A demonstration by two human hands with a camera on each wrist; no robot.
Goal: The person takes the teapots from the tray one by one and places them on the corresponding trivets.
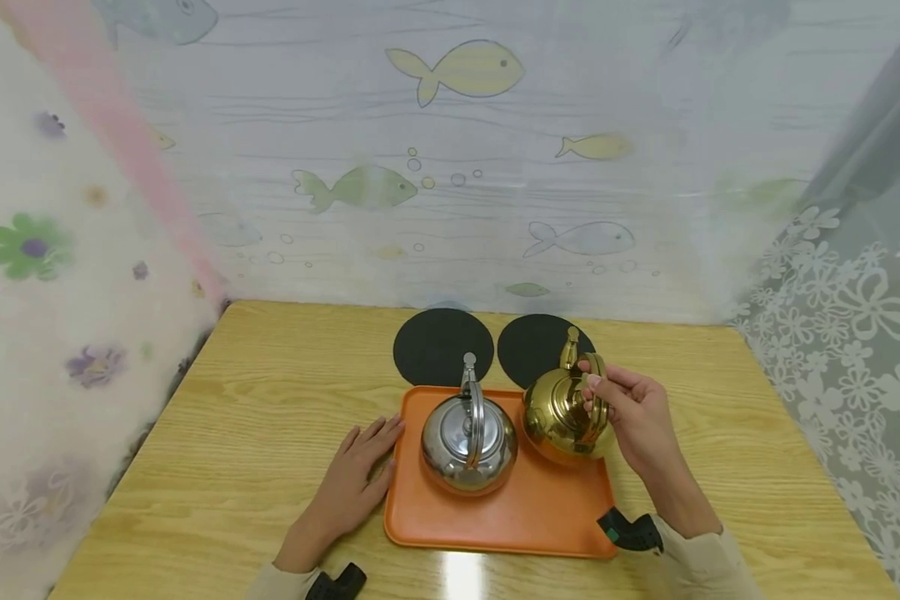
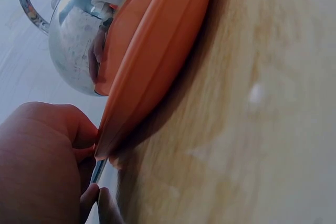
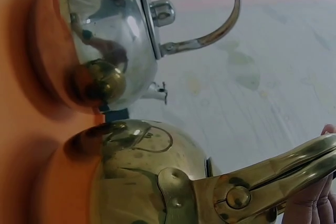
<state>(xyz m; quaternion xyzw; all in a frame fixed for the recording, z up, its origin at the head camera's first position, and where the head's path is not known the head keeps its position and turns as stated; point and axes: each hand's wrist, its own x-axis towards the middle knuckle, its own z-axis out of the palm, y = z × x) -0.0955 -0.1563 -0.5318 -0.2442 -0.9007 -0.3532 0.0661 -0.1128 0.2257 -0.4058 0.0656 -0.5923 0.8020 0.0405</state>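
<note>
Near edge of table point(image 1: 255, 400): orange tray point(image 1: 495, 521) sits centred, long side parallel to that edge.

Left hand point(image 1: 356, 479): flat on the wood, fingers point(image 1: 378, 433) straight and loosely together, tips against the tray's left rim. Left wrist view shows the rim point(image 2: 157, 72) right at the hand. Judgement: keep that light pressure so the tray does not slide when weight comes off it.

Mid tray: silver kettle point(image 1: 468, 442) left, handle upright, untouched. Gold kettle point(image 1: 566, 417) right, at the tray's far right corner, just beside the silver one.

Right hand point(image 1: 637, 412): fingers curled round the gold kettle's handle point(image 3: 283, 174), near its top. Cannot tell whether the base is off the tray.

Judgement: lift straight up before travelling, spout kept level, clear of the silver kettle's side.

Far edge: two black round mats point(image 1: 442, 346), side by side, just beyond the tray.
</note>
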